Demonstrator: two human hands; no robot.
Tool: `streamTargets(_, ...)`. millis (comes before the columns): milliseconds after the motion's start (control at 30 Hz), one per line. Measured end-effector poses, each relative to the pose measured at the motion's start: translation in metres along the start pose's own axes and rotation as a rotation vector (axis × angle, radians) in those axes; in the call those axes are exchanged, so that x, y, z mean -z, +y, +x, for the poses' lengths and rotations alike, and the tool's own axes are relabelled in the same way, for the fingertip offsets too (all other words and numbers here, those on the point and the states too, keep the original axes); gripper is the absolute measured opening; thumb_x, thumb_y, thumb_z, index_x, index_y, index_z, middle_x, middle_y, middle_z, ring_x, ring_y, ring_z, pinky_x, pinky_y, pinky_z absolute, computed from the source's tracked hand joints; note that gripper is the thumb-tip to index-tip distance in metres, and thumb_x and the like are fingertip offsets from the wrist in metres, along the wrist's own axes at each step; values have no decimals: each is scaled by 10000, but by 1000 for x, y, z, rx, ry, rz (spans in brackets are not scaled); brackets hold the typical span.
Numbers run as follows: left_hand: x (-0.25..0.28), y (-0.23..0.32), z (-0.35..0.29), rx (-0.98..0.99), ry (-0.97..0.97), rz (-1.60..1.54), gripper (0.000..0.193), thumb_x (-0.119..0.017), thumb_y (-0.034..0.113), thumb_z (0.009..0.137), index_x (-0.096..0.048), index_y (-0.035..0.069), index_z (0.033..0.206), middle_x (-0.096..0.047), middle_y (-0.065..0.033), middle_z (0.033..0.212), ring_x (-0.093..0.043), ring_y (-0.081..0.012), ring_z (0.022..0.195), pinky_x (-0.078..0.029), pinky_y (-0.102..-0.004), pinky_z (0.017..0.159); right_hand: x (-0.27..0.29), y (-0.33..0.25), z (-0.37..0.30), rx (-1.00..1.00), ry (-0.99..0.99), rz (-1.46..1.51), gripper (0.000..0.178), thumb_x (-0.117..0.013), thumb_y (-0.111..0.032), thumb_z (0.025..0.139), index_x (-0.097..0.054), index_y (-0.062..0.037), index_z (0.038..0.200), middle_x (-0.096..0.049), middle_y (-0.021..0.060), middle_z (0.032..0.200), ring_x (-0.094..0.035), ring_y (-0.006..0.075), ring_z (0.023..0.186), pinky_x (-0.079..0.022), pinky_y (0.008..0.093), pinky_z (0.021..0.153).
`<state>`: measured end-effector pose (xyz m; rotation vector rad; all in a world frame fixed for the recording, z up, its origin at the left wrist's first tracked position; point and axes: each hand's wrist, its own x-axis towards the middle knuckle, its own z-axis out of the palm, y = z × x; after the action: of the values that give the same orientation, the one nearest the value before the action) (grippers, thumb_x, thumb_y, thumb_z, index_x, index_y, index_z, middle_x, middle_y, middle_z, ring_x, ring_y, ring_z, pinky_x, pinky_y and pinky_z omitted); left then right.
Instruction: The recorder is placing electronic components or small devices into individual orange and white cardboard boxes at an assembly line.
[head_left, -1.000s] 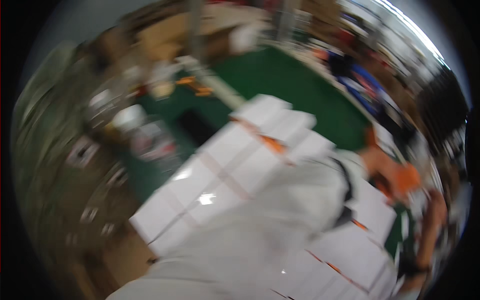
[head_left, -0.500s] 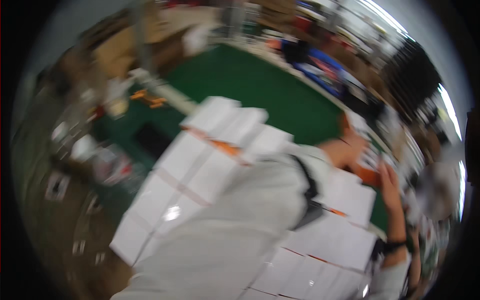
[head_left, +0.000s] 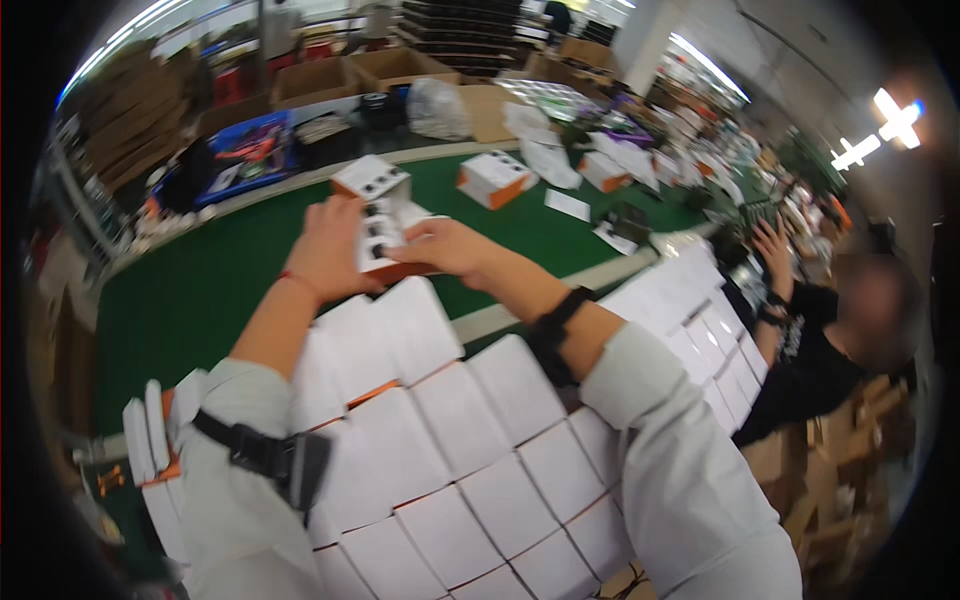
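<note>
A small white and orange cardboard box [head_left: 372,180] with dark round pictures stands over the green work surface, past the front rows of boxes. My left hand [head_left: 325,245] is wrapped round its near left side. The fingers of my right hand [head_left: 445,248] pinch its right side, beside a white flap that seems to stand out. What lies inside the box is hard to make out. Below both forearms, many white boxes [head_left: 455,420] with orange sides are packed in tight rows.
Another white and orange box [head_left: 492,178] sits farther right on the green surface [head_left: 200,290]. Beyond the edge are a blue tray [head_left: 250,160] of parts and open cartons [head_left: 400,68]. A co-worker [head_left: 810,330] is at the right, by more stacked white boxes [head_left: 670,300].
My view has swung to the right and steadied. Both hands, at the right before and blurred, now show near the middle, still at a white and orange box.
</note>
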<state>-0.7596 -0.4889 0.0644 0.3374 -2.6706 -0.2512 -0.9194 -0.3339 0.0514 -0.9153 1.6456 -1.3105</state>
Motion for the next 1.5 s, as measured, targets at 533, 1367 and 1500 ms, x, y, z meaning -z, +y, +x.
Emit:
streamTargets(533, -2, -30, -15, 150, -356, 180, 915, -896, 433, 631, -519, 119, 1404, -506, -148, 1386, -449, -360, 1346, -474, -490, 1060, 32, 0, -2, -45, 398, -1324, 335, -635, -211, 876, -655, -57, 1173, -539, 184, 1332, -611, 398, 1171, -525, 523, 934)
streamTargets(1367, 12, -45, -17, 228, -83, 105, 1236, -994, 350, 462, -379, 158, 1517, -433, -151, 1476, -383, -419, 1393, -376, -554, 1147, 22, -4, 24, 78, 480, -559, 586, -875, -256, 710, -665, -12, 1199, -713, 174, 1092, -698, 276, 1023, -546, 354, 880)
streamTargets(1500, -25, -80, -13, 408, 66, 453, 1024, -901, 256, 673, -368, 161, 1543, -310, -120, 1618, -255, -380, 1509, -242, -689, 1173, 50, 1, 16, 334, 791, -904, 518, -823, -313, 787, -660, 13, 1155, -706, 176, 1030, -693, 325, 945, -537, 382, 900)
